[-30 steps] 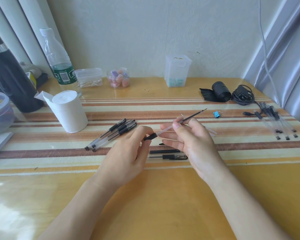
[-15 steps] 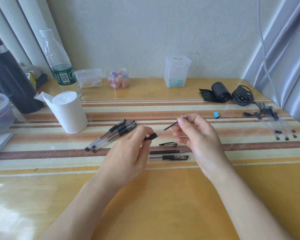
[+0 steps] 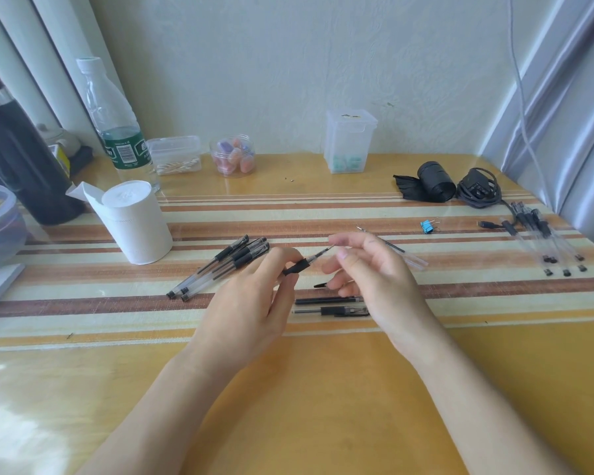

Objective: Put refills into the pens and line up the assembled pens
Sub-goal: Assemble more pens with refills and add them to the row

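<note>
The left hand [image 3: 251,303] holds a pen [image 3: 311,260] up above the table [image 3: 323,389]. Its thumb and fingers are curled round the pen's black rubber part. The rest of the pen sticks out past them, pointing far and to the right. The right hand [image 3: 374,282] is at that other end. The tip of the pen sits between the right thumb and first finger, but they are blurry, so I cannot tell if they pinch it or are just close to it. The other right fingers hang loose. The pen is thin, with a see-through tube, a dark refill inside and a black grip. To the left of the hands lies a bunch of pens [image 3: 227,265], side by side. Just under the hands, on the near side, lie two more pens [image 3: 323,299]. A spare refill [image 3: 391,246] lies on the far side of the right hand.
</note>
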